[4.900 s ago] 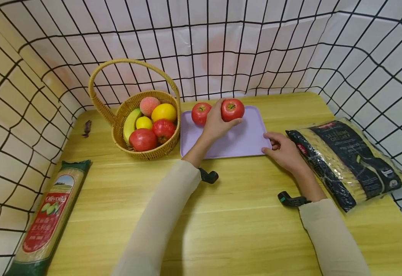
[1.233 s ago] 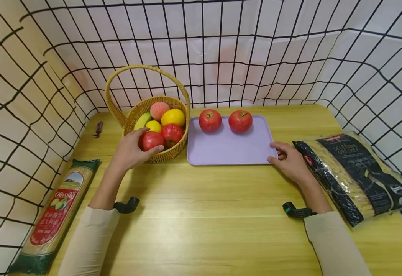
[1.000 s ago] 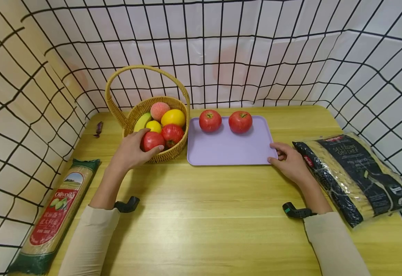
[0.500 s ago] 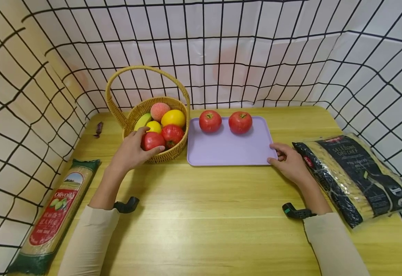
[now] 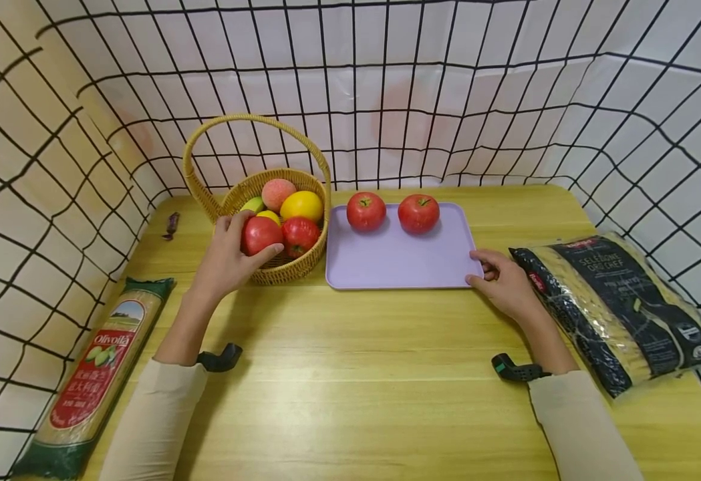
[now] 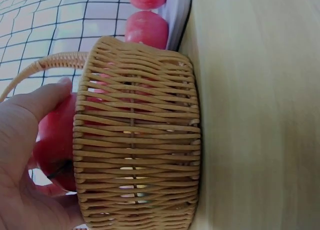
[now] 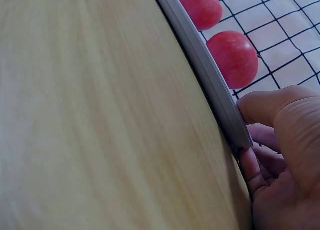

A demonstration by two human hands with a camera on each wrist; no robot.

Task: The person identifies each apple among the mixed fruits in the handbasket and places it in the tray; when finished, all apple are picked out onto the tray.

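We've got one worktop [image 5: 362, 394]. On it: one wicker basket [image 5: 290, 272], one pasta bag [image 5: 615, 300] at far right, one lilac tray [image 5: 398, 257] just beside the basket, one long spaghetti pack [image 5: 94, 374] at left. Tray looks thin, stiff, light; edge hold suits. Right hand [image 5: 505, 280] pinches its right edge. Left hand [image 5: 224, 260] is open only as wide as the held red fruit [image 5: 262, 235], thumb one side, fingers curled round the other. That fruit is at the basket's near-left rim; can't tell if it's clear of the contents. We'd guess firm, fairly light, smooth, a bit slippery, may bruise: take it round the widest part, no hard squeeze. Four red in all: held one, second red fruit [image 5: 300, 235] in the basket, left tray fruit [image 5: 366, 212], right tray fruit [image 5: 419, 214]. Also in basket, one each: orange fruit [image 5: 302, 206], pink fruit [image 5: 278, 194], green-yellow fruit [image 5: 254, 204], small yellow fruit [image 5: 270, 216], the last two partly hidden. Smallest: one dark wrapper [image 5: 172, 226], left of the basket.
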